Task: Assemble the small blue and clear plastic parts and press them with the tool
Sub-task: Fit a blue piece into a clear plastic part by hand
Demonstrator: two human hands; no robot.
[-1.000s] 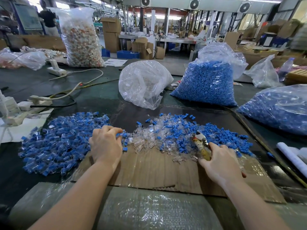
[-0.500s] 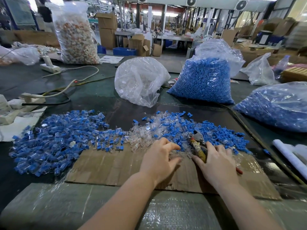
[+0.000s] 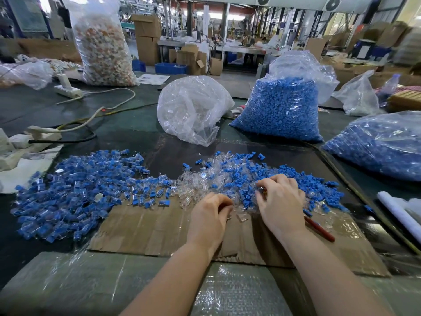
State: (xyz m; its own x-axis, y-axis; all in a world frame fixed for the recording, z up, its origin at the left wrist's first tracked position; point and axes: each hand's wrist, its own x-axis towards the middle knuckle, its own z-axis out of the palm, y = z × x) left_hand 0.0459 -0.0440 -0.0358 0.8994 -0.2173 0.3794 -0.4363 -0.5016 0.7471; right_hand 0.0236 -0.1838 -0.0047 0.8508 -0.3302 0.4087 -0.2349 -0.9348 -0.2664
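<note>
Clear bag (image 3: 282, 106) holds blue parts; both hands' grip contents cannot be told.

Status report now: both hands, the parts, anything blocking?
Left hand curled at the loose parts pile. Right hand over the pile, red tool handle under it. Nothing blocking.

left hand (image 3: 210, 215): your fingers curled under, knuckles up.
right hand (image 3: 281, 201): at its 2 o'clock, fingers bent downward.

Two bare forearms, uncovered to frame edge; left hand (image 3: 210, 215) and right hand (image 3: 281, 205) ungloved, without rings or wristwear.
</note>
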